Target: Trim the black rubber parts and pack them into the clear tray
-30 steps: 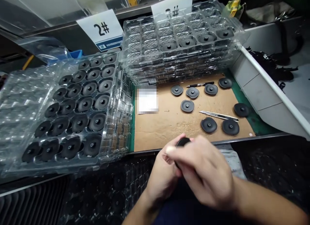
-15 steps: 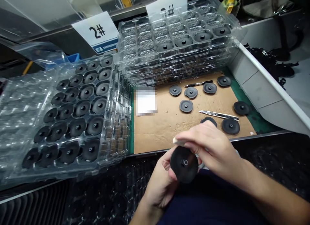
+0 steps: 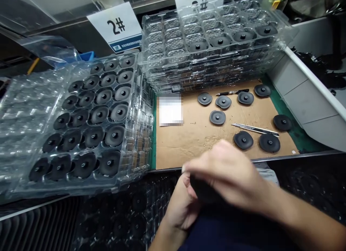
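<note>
We see the left hand [image 3: 180, 204] cradling and the right hand [image 3: 224, 171] gripping a black rubber disc [image 3: 204, 189] at 6 o'clock of the cardboard mat [image 3: 189, 146]; it looks light and pliable, best held by its rim.

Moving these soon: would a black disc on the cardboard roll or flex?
Probably no rolling: the black disc lies flat on the cardboard, wide and low. Its thin, wavy rim may flex slightly.

Cardboard sheet [image 3: 183, 146] with black discs [image 3: 217, 117]

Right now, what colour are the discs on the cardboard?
Black; the disc shows best in the head view.
</note>
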`<action>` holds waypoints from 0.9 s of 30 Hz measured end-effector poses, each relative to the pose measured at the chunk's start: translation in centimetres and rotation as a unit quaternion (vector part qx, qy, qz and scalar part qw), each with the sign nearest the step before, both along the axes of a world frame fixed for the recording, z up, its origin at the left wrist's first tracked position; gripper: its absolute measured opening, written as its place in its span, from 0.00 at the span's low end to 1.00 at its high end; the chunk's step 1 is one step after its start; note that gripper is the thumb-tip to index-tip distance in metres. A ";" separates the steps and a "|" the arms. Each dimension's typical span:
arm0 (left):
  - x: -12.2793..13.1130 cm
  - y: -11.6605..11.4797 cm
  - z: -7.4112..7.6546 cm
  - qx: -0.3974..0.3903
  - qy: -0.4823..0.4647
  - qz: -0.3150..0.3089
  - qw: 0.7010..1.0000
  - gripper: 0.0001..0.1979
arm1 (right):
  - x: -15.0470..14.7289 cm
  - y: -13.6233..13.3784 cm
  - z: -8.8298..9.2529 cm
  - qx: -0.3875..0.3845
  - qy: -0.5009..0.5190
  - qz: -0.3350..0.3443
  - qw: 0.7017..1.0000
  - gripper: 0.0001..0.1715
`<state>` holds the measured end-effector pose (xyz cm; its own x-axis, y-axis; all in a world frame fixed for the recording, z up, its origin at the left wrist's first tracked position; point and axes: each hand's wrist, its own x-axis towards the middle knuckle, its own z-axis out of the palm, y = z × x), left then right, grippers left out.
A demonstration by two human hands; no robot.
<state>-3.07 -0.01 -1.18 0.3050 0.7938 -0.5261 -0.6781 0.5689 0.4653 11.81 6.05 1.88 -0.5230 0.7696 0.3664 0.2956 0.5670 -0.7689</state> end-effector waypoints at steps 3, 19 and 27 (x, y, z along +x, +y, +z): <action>-0.9 -0.3 -0.3 0.006 -0.076 0.006 0.997 0.31 | 0.9 1.4 -3.3 -0.139 -0.053 -0.150 0.977 0.13; -1.7 0.0 -1.0 0.015 -0.042 0.049 0.998 0.25 | -1.4 -1.7 0.2 -0.023 -0.017 -0.113 0.993 0.17; -0.9 -0.1 -0.8 0.019 0.034 0.067 0.997 0.30 | -2.7 -1.8 0.6 -0.022 -0.051 0.005 0.998 0.14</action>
